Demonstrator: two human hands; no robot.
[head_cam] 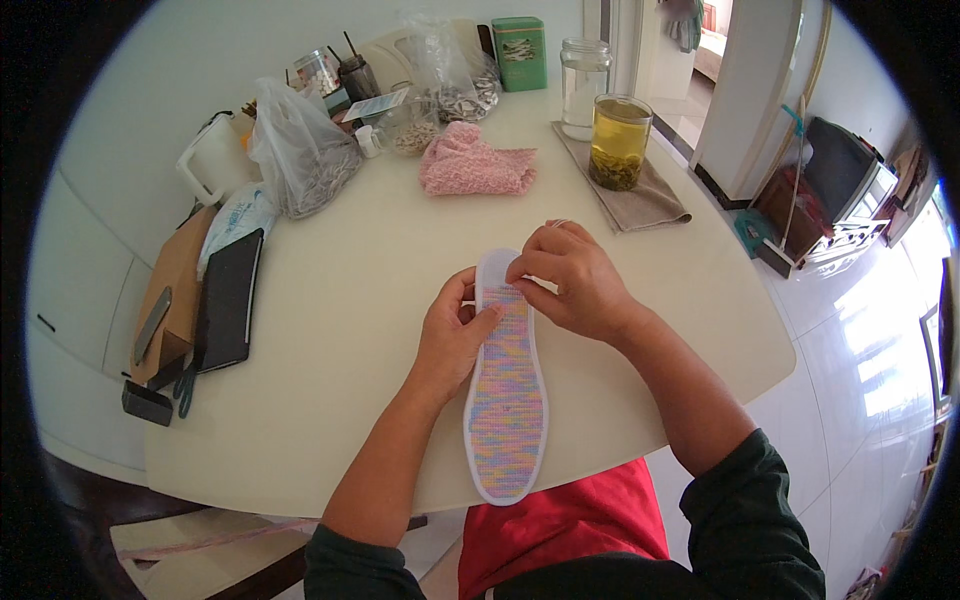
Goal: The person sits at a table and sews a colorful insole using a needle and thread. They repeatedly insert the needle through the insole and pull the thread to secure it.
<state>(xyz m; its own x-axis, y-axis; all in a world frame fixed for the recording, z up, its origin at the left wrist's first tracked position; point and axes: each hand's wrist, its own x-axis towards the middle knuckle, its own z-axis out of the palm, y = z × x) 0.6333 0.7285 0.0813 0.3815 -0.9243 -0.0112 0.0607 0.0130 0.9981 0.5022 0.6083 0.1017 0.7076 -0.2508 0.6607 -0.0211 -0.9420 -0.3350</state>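
Observation:
A shoe insole [510, 382] with rows of pink, yellow and blue stitching and a white rim lies lengthwise before me, its lower end at the table's near edge. The narrower upper end shows plain white mesh. My left hand [454, 330] grips the insole's left edge, thumb on top and fingers underneath. Over the upper right part is my right hand [562, 277], thumb and forefinger pinched together at the border between stitching and bare mesh. Whether a needle or thread sits between those fingertips cannot be made out. A ring shows on one finger of that hand.
A folded pink towel [476, 161] lies beyond the insole. To its right, a glass of tea [619, 142] and a glass jar of clear liquid [585, 90] stand on a brown cloth [660, 199]. Plastic bags [300, 150], a white jug [217, 161] and a black notebook [231, 300] are at left.

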